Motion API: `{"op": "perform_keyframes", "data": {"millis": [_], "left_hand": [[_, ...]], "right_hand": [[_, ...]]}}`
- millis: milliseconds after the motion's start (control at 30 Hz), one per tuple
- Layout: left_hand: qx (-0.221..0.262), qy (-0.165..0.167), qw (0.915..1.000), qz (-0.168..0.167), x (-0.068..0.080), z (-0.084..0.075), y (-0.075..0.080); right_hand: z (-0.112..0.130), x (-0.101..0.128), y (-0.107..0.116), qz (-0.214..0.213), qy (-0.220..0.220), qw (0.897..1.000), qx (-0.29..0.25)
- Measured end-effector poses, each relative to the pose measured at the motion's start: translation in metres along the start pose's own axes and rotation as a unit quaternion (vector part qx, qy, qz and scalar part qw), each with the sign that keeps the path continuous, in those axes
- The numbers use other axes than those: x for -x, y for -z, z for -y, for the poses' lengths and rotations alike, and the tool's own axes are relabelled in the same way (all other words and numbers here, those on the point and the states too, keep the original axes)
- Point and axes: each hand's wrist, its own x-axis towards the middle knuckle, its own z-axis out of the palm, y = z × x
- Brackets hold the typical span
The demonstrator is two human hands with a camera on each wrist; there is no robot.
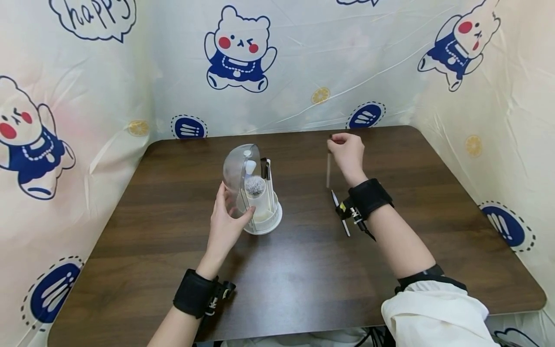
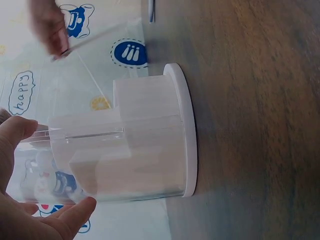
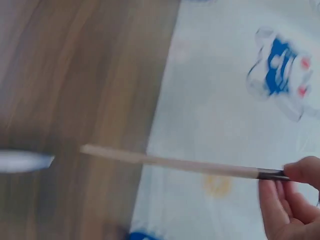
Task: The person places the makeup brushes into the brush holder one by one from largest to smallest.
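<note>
A clear plastic brush holder (image 1: pixel 253 193) with a white base and a domed lid stands upright on the dark wooden table (image 1: pixel 303 279). Makeup brushes stand inside it. My left hand (image 1: pixel 225 224) grips its clear side, thumb on one side and fingers on the other; in the left wrist view the holder (image 2: pixel 145 145) fills the middle. To the right and farther back, my right hand (image 1: pixel 347 149) pinches the dark end of a thin pale-handled brush (image 1: pixel 328 171), which hangs down above the table. The right wrist view shows that brush (image 3: pixel 175 162) in my fingertips (image 3: pixel 295 175), apart from the holder.
A slim white brush (image 1: pixel 340 212) lies on the table beside my right wrist, blurred in the right wrist view (image 3: pixel 25 161). Plastic sheeting printed with cartoon bears (image 1: pixel 238 48) walls the table at the back and both sides.
</note>
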Motion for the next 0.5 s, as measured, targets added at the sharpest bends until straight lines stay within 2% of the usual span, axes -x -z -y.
{"op": "perform_keyframes", "data": {"millis": [133, 233, 367, 500], "left_hand": [[-0.002, 0.002, 1.0, -0.002, 0.0, 0.0, 0.0], [-0.002, 0.002, 1.0, -0.002, 0.0, 0.001, 0.0], [-0.003, 0.002, 1.0, -0.004, 0.0, 0.001, -0.001], [-0.002, 0.0, 1.0, -0.006, 0.0, 0.001, -0.001]], "right_hand": [[0.022, 0.014, -0.017, 0.029, 0.013, 0.994, -0.108], [0.033, 0.026, -0.031, 0.062, 0.019, 0.985, -0.16], [0.038, 0.039, -0.047, 0.098, 0.014, 0.98, -0.173], [0.036, 0.046, -0.061, 0.123, 0.003, 0.979, -0.164]]}}
